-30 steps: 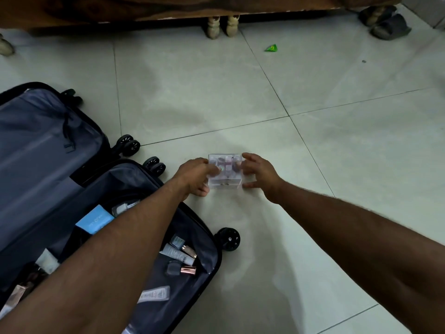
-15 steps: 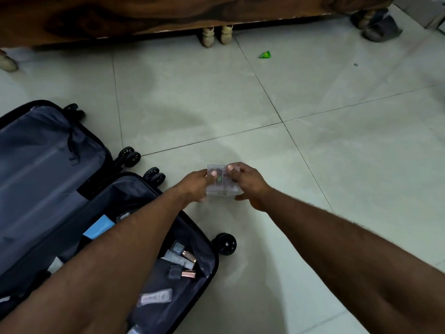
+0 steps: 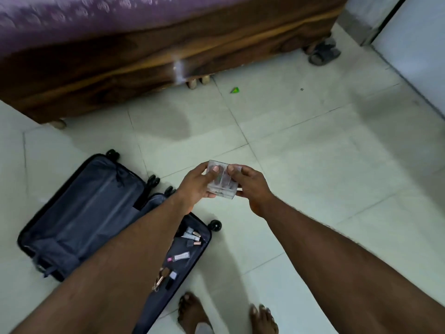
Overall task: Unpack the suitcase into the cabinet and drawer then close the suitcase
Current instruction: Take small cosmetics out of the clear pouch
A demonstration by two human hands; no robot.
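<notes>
In the head view, the clear plastic box that sat on the floor tiles a second ago is now lifted to the centre of the frame, the left hand and right hand each clamped on one side with thumbs on top. The suitcase lies open at lower left with small cosmetics inside. So one item is probably heading for storage, but much unpacking remains.

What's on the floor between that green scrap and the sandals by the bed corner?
Bare tile apart from one small dark speck, between the green scrap and sandals, head view.
</notes>
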